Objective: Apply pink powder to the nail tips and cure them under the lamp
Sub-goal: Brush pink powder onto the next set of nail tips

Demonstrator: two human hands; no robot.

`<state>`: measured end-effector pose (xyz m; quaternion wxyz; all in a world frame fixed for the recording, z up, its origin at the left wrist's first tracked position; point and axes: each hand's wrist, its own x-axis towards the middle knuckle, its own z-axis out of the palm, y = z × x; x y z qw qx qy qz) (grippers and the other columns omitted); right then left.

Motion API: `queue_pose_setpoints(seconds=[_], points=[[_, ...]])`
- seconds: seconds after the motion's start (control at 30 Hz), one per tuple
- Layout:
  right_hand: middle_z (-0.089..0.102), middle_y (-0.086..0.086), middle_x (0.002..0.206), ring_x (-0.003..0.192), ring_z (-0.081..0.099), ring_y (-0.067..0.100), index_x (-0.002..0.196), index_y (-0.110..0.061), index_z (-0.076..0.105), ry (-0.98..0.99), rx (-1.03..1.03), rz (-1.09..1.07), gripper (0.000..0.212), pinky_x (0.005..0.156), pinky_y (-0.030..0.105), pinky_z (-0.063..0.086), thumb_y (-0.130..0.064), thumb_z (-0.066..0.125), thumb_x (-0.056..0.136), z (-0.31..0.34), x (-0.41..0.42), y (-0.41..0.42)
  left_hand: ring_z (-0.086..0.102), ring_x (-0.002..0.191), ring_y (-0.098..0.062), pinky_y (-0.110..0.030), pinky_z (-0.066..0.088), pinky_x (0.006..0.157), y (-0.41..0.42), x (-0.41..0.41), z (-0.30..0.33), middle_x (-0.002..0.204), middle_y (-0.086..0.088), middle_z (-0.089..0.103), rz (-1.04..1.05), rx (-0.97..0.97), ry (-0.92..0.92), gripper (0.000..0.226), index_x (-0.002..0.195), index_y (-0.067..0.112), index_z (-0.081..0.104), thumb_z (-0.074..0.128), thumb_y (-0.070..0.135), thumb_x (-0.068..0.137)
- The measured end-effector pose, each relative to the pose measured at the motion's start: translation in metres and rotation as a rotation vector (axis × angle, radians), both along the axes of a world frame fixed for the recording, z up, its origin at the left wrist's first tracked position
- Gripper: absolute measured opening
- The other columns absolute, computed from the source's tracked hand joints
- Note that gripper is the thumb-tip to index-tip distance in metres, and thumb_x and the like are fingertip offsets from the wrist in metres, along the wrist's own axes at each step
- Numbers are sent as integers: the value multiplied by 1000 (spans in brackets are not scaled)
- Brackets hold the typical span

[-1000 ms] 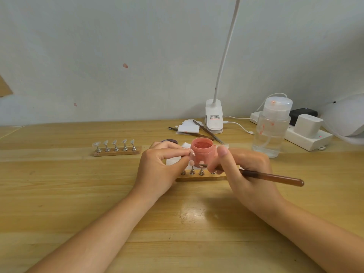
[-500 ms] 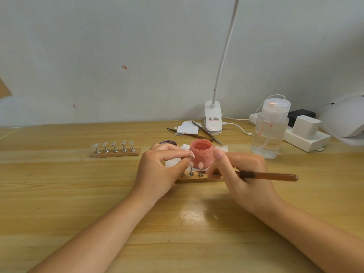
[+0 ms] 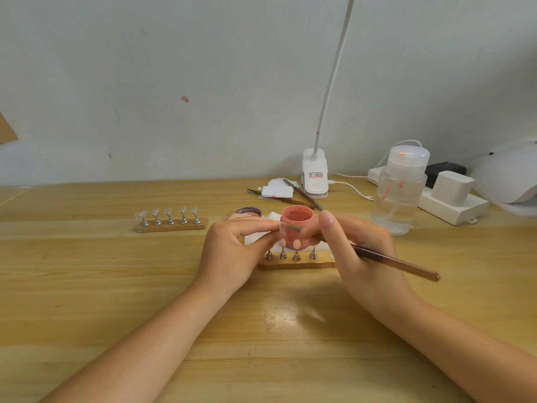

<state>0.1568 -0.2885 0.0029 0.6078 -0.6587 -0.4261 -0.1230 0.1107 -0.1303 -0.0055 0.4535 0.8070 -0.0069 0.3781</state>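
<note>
In the head view, a nail tip (image 3: 282, 227) is pinched between thumb and forefinger of the left hand (image 3: 232, 251), just before the open jar (image 3: 297, 228) of pink powder. The tip is small and blurred, so its coating cannot be judged. A brush (image 3: 386, 258) is gripped by the right hand (image 3: 357, 251); its bristle end is seen at the tip, partly hidden by the fingers. The near stand (image 3: 296, 261) is partly covered by both hands, and four pegs are visible. The far stand (image 3: 171, 222) lies well apart to the left, with bare table (image 3: 87, 286) around it. The curing lamp (image 3: 508, 175) is cut off by the right edge, behind the bottle (image 3: 399, 193).
</note>
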Motion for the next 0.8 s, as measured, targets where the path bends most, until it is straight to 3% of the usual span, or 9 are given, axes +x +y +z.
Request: queue_pose_setpoints(seconds=[0.1,0.23,0.4,0.53,0.6,0.67,0.73,0.8], points=[[66,-2,61,63,63,8,62,-10,68,109,52,25,43,62,22,50,-28,41,90,-1,-2,-1,58,83,10,-4,39,76,-1,-1,1,66,28,64,-15,-18,10,23,74,29,70,74,7,68],[66,-10,67,74,63,0,70,-2,67,8,44,-4,40,65,14,47,-19,40,93,1,0,0,58,78,13,-2,39,72,-1,-2,2,65,30,64,-33,-25,21,23,74,29,70,74,6,70],[66,-4,62,57,60,8,63,-16,67,75,13,34,39,59,20,47,-33,44,91,-1,-2,0,58,75,11,-2,39,71,0,-3,2,64,27,65,-57,-58,41,23,71,28,70,74,5,70],[68,-13,75,55,62,6,78,-22,64,-26,149,-14,35,54,10,43,-31,33,93,3,-5,0,58,75,9,-2,40,71,-1,-3,3,65,25,66,-56,-66,50,22,70,29,70,75,7,69],[67,-18,68,52,62,4,81,-29,60,-15,168,-21,30,51,9,43,-33,32,92,4,-4,-1,57,75,11,-1,39,71,-1,-3,3,66,27,66,-65,-60,55,24,69,31,69,75,8,69],[67,-20,68,56,63,2,78,-32,61,-50,85,-66,24,54,10,44,-34,40,91,3,-3,0,57,76,12,-1,39,71,-2,-4,3,67,28,65,-77,-44,49,24,68,34,68,75,11,68],[66,-23,76,70,63,-4,79,-26,62,-128,-45,-119,9,63,8,44,-33,61,85,0,0,2,58,79,12,-1,38,73,-4,-5,4,68,29,65,-96,-33,42,17,69,34,68,73,18,67],[67,-18,93,85,63,-1,87,-20,61,-183,-127,-141,21,74,15,46,-29,74,74,-4,3,4,58,82,11,-2,38,76,-5,-5,5,68,25,67,-121,-18,37,10,70,34,68,69,27,64]])
